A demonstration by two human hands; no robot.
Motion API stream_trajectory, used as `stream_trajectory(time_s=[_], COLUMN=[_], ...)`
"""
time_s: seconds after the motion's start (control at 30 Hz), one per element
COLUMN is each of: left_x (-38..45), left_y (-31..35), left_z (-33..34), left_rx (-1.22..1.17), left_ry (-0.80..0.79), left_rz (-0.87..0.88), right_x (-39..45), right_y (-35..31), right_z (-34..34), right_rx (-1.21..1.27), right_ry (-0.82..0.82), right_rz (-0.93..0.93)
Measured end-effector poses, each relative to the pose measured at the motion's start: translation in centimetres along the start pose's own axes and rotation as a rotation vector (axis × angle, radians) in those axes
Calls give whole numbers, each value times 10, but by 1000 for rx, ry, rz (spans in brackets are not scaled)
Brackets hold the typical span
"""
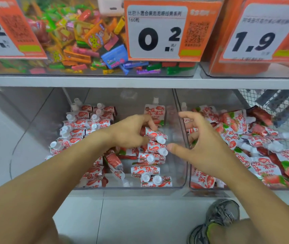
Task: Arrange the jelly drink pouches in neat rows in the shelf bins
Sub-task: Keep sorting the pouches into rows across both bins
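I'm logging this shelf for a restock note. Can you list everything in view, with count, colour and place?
Red-and-white spouted jelly drink pouches: many, in both lower bins; rows on the left, loose heap on the right.
Clear plastic left bin: one, lower shelf.
Clear plastic right bin: one, beside it.
Mixed bright wrapped candies: many, clear upper bin.
Orange-and-white price tags: three, upper bins.
Grey wire basket: one, far right.
Grey shoe: one, on the floor.
Left hand: grips a pouch.
Right hand: fingers spread, holding nothing.

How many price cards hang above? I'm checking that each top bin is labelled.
3: the left price card is cut off by the frame, the middle card reads 0.2, and the right card reads 1.9.
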State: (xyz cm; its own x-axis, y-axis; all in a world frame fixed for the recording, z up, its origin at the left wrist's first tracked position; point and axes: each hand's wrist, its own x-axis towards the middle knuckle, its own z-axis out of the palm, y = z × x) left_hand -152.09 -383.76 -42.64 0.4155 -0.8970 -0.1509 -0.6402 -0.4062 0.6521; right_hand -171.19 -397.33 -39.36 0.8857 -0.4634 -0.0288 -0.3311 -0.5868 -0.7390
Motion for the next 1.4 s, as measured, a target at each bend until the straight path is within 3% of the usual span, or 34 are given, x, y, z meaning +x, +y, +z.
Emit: stream_trajectory(time_s=[0.13, 0.23, 0.4, 0.57, 0.73, 1.0, 1.1, 1.2, 1.3, 1.4], left_x=[3, 9, 18, 18, 10, -19, -36, -46, -47, -46], left_y=[6, 8, -8, -5, 5, 3, 6, 10, 15, 14], left_z=[-9, 0, 15, 5, 6, -11, -14, -1, 10, 14], left_rx=[43, 220, 422, 293, 291, 313, 186, 98, 177, 216], left_ry=[-91, -195, -183, -203, -377, -240, -242, -119, -8, -15], left_rz=[25, 23, -18, -57, -88, -48, -60, -28, 81, 52], right_x=[-1, -1, -1, 0, 1, -3, -4, -4, -5, -4], right_y=[6, 8, 11, 16, 14, 14, 12, 10, 9, 8], right_z=[-8, -12, -10, -9, -10, -11, -12, -12, -13, -13], right_rx=[132, 145, 154, 134, 132, 100, 73, 51, 39, 38], right_ry=[-96, -131, -128, -135, -145, -166, -175, -171, -169, -173], right_rz=[82, 67, 48, 25, 24, 4, -1, -2, 1, 4])
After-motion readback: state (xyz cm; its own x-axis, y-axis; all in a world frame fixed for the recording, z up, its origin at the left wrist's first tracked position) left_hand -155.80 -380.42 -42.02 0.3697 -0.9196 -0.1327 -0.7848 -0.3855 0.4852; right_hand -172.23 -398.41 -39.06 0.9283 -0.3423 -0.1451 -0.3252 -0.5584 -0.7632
